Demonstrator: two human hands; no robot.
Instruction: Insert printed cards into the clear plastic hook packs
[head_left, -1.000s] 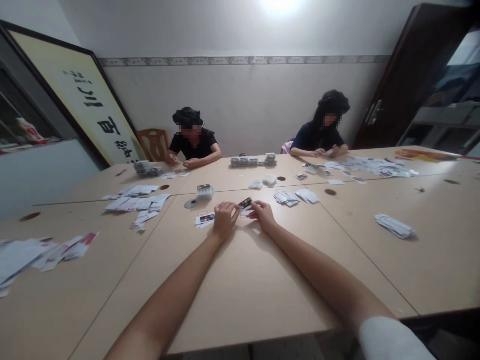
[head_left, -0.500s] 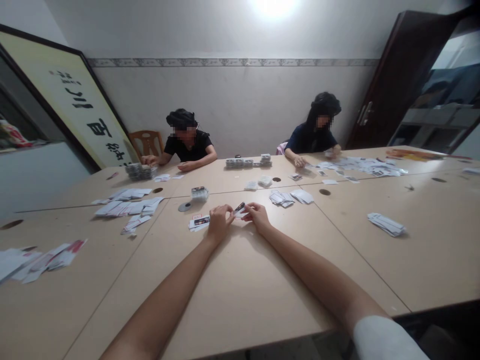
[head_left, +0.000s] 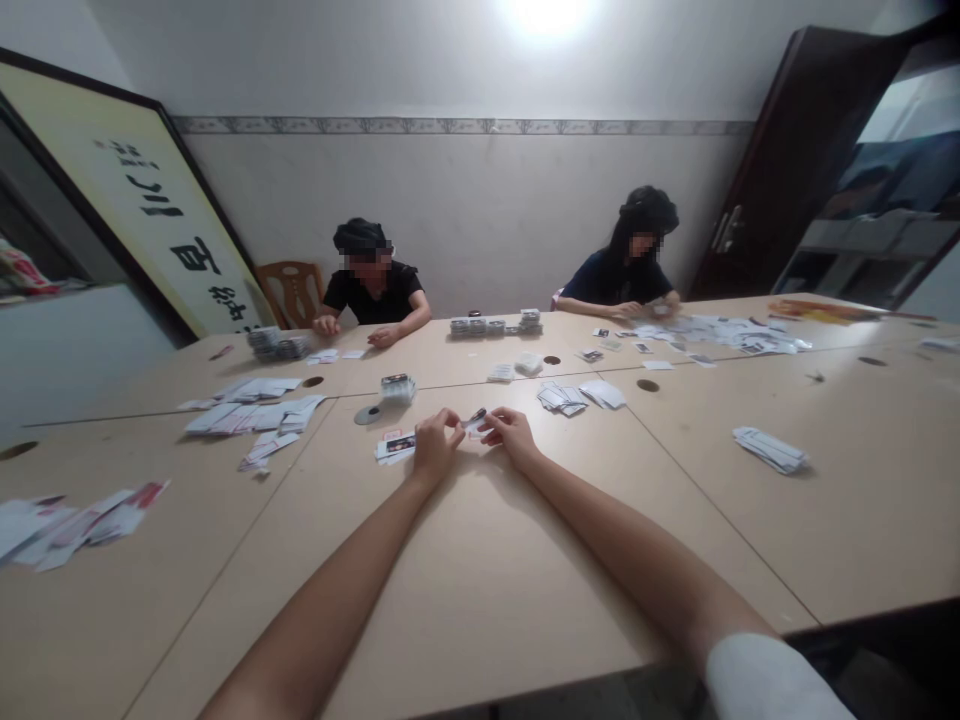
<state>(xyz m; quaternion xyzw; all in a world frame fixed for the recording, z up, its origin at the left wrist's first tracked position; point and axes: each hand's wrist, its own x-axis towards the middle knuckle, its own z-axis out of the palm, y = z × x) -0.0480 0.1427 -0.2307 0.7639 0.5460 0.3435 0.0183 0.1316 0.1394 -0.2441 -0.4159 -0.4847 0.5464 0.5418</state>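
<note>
Both hands meet over the middle of the table. My left hand [head_left: 435, 445] pinches one end of a small dark-printed card [head_left: 478, 415], fingers closed. The other end is between the fingertips of my right hand [head_left: 510, 435], also closed. The card is tilted, and its details are too small to read. Just left of my left hand lies a small pile of white cards [head_left: 394, 448], with a dark picture card on top. Behind it stand a stack of clear-wrapped cards [head_left: 397, 389] and a grey disc [head_left: 367, 415].
White paper cards [head_left: 256, 415] lie in piles to the left, with more white cards [head_left: 562, 397] beyond my right hand. A bundle of cards [head_left: 771, 450] rests at right. Across the table [head_left: 495, 560] sit two people, with stacked packs [head_left: 495, 325] between them.
The card between my hands has tipped and shows less of its face. Across the table, the right person's hand has drawn in toward the other hand; the left person's hand has shifted right.
</note>
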